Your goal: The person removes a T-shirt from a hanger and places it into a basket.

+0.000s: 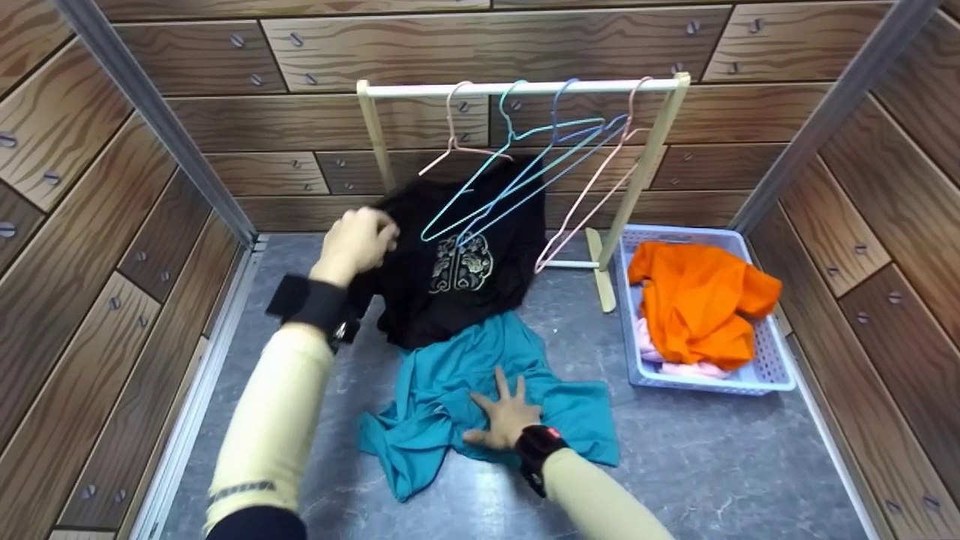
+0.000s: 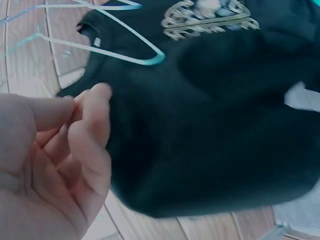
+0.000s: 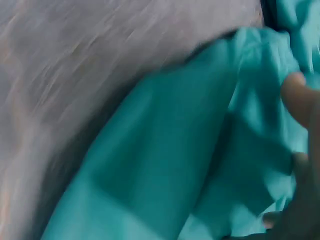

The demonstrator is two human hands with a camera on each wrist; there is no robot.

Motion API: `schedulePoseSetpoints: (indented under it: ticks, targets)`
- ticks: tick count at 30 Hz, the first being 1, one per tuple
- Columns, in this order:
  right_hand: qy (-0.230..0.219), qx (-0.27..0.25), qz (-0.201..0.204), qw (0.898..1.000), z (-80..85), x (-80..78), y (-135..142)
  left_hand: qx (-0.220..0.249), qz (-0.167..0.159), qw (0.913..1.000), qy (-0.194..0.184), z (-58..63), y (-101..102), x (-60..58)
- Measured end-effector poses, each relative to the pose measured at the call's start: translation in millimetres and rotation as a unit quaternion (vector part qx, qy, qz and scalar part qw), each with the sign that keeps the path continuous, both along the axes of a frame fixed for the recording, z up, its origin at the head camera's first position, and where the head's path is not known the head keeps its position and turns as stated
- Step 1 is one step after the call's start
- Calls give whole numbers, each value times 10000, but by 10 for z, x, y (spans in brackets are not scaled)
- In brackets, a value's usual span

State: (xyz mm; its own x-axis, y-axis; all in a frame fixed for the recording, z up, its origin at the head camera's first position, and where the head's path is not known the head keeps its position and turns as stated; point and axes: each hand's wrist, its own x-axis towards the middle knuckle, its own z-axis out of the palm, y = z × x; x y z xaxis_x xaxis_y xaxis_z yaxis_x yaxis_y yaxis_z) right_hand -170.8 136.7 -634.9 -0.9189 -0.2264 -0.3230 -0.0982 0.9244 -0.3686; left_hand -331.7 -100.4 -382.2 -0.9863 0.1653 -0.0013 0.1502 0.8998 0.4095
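L hand [image 1: 358, 238] has fingers curled in, thumb tip against them, at the L edge of the black shirt [image 1: 514, 259]; can't tell if it's gripping any cloth, since the dark fabric sits right behind the fingertips in the L wrist view. R hand [image 1: 506, 416] isn't grasping: fingers spread wide over the teal garment [image 1: 465, 367], which is rumpled on the grey floor [image 1: 675, 457] nearest the person. Black shirt is just beyond the teal one, w/ its lower edge meeting the teal's far edge; pale ornate print [image 1: 472, 266] faces up, nr the middle. Wooden rack [image 1: 420, 91] stands at the back w/ 4 hangers on its bar, L to R: pink hanger [image 1: 452, 142], green hanger [image 1: 465, 190], blue hanger [image 1: 555, 116], 2nd pink hanger [image 1: 631, 105]. Green & blue ones angle in front of the black shirt as seen from the head cam. Lt-blue basket [image 1: 712, 385] is on the floor to the R, next to the rack's foot, w/ an orange garment [image 1: 697, 300] heaped in it & pink cloth [image 1: 694, 370] showing underneath. Both wrists have black bands, pale sleeves below. R wrist view is blurry.
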Motion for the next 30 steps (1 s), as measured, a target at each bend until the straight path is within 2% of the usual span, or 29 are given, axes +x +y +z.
schedulePoseSetpoints:
  ticks: [3,5,8,12,16,22,25,27,30]
  targets:
    - [-113,323,-282,9990,-42,14,-64,93,-291,9985,-446,-145,-83,147]
    - [134,473,-356,9982,-87,31,-47,51,-547,9961,-688,-262,-104,238]
    - [612,655,-178,9958,-138,58,57,-81,-842,9919,-953,-447,-106,357]
    - [1053,324,145,9938,-127,40,307,-143,-1045,9868,-1225,-642,-99,467]
    - [775,32,158,9969,4,-18,618,-6,-1044,9831,-1501,-773,-108,544]
    - [-130,275,-497,9983,255,-77,894,144,-1036,9804,-1667,-919,-98,649]
    - [-490,229,-774,9955,232,-34,867,216,-1085,9797,-1673,-988,-65,691]
    - [-603,373,-805,9942,156,23,800,230,-1136,9787,-1694,-1030,-39,713]
    - [-365,688,-809,9937,21,100,701,264,-1197,9767,-1761,-1072,13,739]
